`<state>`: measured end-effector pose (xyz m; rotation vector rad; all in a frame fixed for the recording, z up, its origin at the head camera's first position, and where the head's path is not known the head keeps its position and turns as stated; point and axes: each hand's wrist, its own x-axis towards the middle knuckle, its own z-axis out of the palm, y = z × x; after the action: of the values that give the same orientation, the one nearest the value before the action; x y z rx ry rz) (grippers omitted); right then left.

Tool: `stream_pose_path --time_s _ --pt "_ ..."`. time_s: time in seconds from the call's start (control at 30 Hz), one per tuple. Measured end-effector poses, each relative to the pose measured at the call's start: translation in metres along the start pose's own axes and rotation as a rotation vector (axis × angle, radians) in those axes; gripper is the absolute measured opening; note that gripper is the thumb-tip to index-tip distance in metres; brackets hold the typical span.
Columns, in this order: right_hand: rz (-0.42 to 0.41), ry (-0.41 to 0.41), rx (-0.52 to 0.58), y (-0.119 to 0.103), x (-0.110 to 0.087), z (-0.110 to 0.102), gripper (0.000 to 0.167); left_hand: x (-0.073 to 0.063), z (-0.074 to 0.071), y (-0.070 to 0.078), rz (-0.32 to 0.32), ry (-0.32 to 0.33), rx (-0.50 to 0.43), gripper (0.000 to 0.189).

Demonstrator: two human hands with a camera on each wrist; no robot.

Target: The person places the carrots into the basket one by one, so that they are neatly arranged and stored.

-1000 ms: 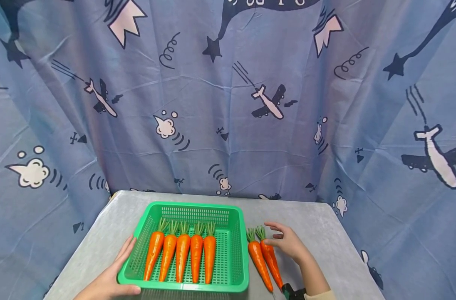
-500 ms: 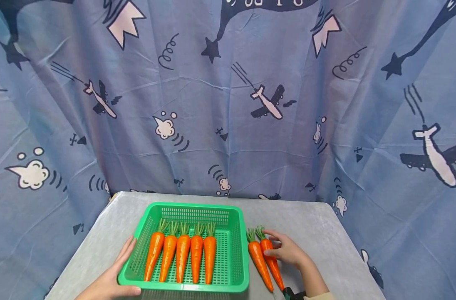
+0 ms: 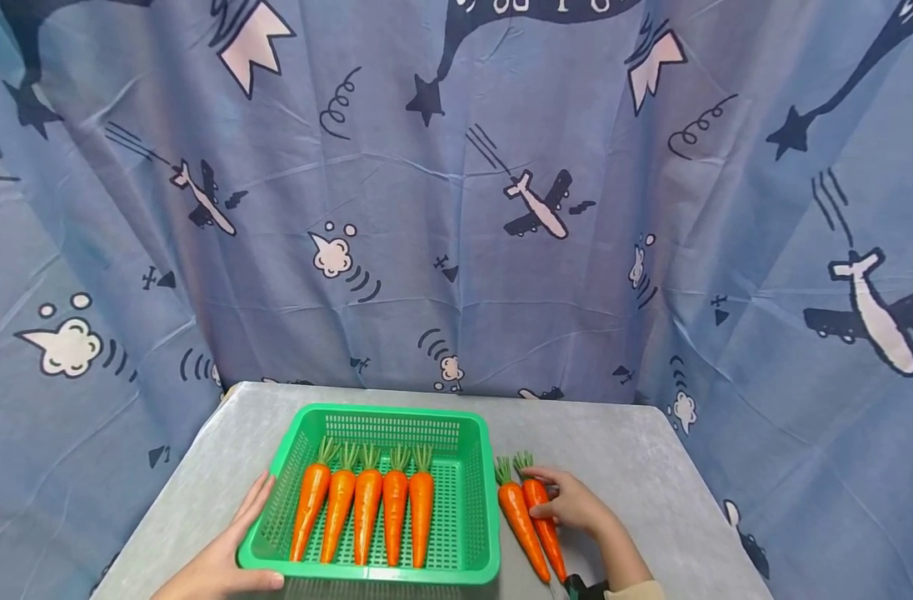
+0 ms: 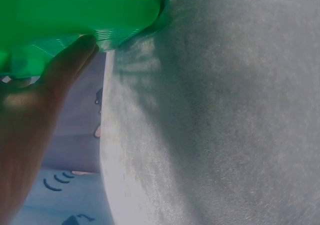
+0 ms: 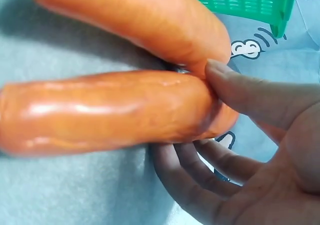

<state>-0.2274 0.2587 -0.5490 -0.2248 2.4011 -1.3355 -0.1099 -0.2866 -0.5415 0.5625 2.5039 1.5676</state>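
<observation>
My left hand (image 3: pixel 220 554) rests against the front left corner of a green plastic basket (image 3: pixel 426 575). Its straight fingers lie along the left side, and the thumb (image 4: pixel 70 60) lies along the basket's wall in the left wrist view. Several orange carrots (image 3: pixel 367 512) with green tops lie side by side inside. Right of the basket, two more lie on the table. My right hand (image 3: pixel 572 502) grips the right-hand carrot (image 5: pixel 90 110) near its thick end, thumb on one side and fingers on the other. The left-hand carrot (image 3: pixel 522 529) lies close beside it.
Inside the basket, the green mesh floor (image 3: pixel 446 500) shows right of the row of carrots. A pale grey table (image 3: pixel 621 442) carries everything. Behind it and at both sides hangs a blue patterned curtain (image 3: pixel 396 208).
My right hand has come down from above the right-hand carrot's top, and its thumb and fingers have closed around the carrot. The left hand and basket stay in place.
</observation>
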Motion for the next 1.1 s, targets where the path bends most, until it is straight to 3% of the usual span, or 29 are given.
stream_pose_path --time_s 0.13,0.37,0.57,0.83,1.1 --pt "0.013 0.016 -0.006 0.000 -0.001 0.000 0.058 0.001 -0.001 0.001 0.012 0.007 0.024 0.113" --pt "0.049 0.115 0.004 -0.006 -0.004 -0.003 0.059 0.003 -0.003 0.001 -0.055 -0.023 -0.046 0.113" --pt "0.050 0.182 0.014 -0.020 -0.006 -0.011 0.058 0.002 -0.001 0.000 0.025 0.006 0.002 0.115" --pt "-0.008 0.311 0.053 -0.042 -0.006 -0.017 0.059 0.001 0.000 -0.002 0.026 0.001 -0.015 0.114" --pt "-0.078 0.319 0.163 -0.070 -0.007 -0.021 0.061 0.000 0.000 -0.003 0.021 0.008 -0.003 0.114"
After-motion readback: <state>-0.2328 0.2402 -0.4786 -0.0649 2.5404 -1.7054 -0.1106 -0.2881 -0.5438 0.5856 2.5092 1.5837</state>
